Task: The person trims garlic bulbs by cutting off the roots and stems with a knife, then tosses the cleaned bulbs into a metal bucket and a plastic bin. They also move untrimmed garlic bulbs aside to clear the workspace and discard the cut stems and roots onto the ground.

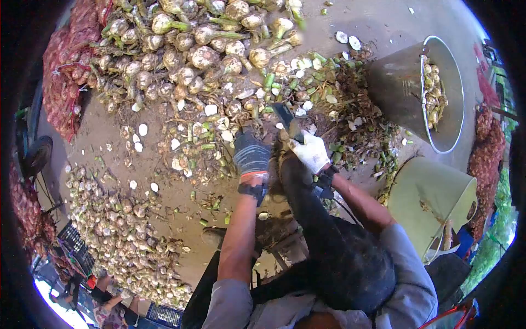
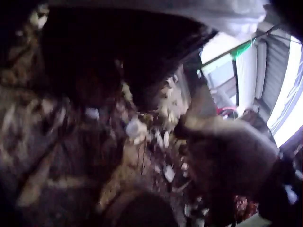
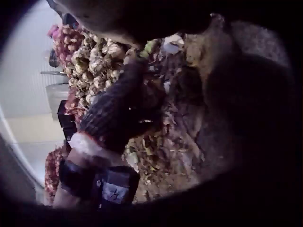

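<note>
My left hand [image 1: 252, 154], in a grey-blue striped glove, reaches to the near edge of a large heap of garlic bulbs [image 1: 204, 57] with stems. In the right wrist view the left hand's [image 3: 111, 111] fingers and thumb stand apart around a dim patch; I cannot tell whether a bulb is between them. My right hand [image 1: 311, 153], in a white glove, grips a knife [image 1: 284, 114] with a wide dark blade, pointing up and left over the trimmings. Both hands are close together in front of the dark-covered knee. The left wrist view is dark and blurred.
Cut stems and root discs [image 1: 211, 109] litter the floor. A metal bucket [image 1: 397, 82] with garlic leans at the right, near a pale green bucket [image 1: 424, 192]. Trimmed garlic [image 1: 115, 225] spreads at the left; red mesh sacks [image 1: 66, 82] stand behind. Another person [image 1: 112, 307] is at lower left.
</note>
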`<action>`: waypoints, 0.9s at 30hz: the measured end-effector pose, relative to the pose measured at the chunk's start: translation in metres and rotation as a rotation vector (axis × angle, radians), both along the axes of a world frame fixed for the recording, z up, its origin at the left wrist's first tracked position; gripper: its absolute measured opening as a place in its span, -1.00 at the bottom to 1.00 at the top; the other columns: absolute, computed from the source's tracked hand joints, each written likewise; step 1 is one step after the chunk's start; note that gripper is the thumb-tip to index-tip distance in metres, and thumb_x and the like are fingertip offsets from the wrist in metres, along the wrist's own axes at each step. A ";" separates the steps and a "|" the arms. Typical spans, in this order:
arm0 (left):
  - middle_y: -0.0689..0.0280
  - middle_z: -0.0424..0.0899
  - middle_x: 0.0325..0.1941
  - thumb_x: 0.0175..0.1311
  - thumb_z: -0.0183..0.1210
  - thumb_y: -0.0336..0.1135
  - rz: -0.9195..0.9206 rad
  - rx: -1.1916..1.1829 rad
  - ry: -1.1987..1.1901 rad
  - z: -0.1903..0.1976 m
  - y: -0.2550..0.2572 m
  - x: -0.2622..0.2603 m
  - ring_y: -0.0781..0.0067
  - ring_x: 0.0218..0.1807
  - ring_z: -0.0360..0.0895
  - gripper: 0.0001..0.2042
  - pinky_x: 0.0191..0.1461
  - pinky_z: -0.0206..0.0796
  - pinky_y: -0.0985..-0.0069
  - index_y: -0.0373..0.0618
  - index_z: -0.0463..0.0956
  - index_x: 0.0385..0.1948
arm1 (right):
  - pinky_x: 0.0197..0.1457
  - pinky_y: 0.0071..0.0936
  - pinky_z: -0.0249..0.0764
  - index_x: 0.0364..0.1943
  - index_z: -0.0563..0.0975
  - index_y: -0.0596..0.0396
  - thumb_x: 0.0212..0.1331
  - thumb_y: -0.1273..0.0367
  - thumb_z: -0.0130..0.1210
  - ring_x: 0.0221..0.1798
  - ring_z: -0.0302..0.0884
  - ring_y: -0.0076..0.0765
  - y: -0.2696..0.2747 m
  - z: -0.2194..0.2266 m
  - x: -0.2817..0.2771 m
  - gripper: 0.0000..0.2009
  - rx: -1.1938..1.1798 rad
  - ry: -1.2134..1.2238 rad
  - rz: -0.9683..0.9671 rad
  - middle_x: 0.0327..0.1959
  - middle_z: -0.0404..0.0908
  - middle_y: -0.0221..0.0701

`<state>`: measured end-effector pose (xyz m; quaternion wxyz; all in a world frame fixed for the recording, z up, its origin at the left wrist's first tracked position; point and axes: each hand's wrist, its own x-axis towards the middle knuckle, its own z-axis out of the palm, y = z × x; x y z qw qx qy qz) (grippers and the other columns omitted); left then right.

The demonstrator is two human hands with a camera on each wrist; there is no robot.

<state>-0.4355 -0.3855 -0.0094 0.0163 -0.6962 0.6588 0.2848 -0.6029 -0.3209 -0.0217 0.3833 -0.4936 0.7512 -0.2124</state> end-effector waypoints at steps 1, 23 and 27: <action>-0.03 0.63 -0.09 0.11 0.28 0.02 0.043 -0.092 0.106 -0.027 0.006 -0.003 -0.02 -0.11 0.59 -0.43 -0.05 0.46 0.21 -0.24 0.49 0.04 | -0.20 -0.17 0.52 -0.24 0.55 0.13 0.18 0.15 0.11 -0.21 0.62 0.06 0.003 0.001 -0.001 -0.69 0.101 0.127 0.034 -0.36 0.63 -0.06; 0.14 0.64 -0.09 0.05 0.37 -0.41 -0.056 -0.433 0.825 0.085 0.028 0.022 0.22 -0.07 0.59 -0.60 0.05 0.44 0.36 -0.21 0.53 -0.02 | -0.27 -0.15 0.49 -0.24 0.55 0.16 0.04 0.19 0.15 -0.33 0.57 0.15 0.006 0.017 0.025 -0.67 -0.224 -0.420 0.231 -0.43 0.59 -0.03; 0.02 0.56 0.08 -0.02 0.45 -0.22 0.118 0.202 0.991 0.096 0.044 0.045 0.08 0.06 0.54 -0.34 0.14 0.38 0.31 -0.25 0.39 0.16 | -0.25 -0.10 0.50 -0.25 0.53 0.11 0.03 0.28 0.07 -0.31 0.60 0.07 -0.016 0.030 0.016 -0.75 -0.135 0.002 0.352 -0.42 0.61 -0.11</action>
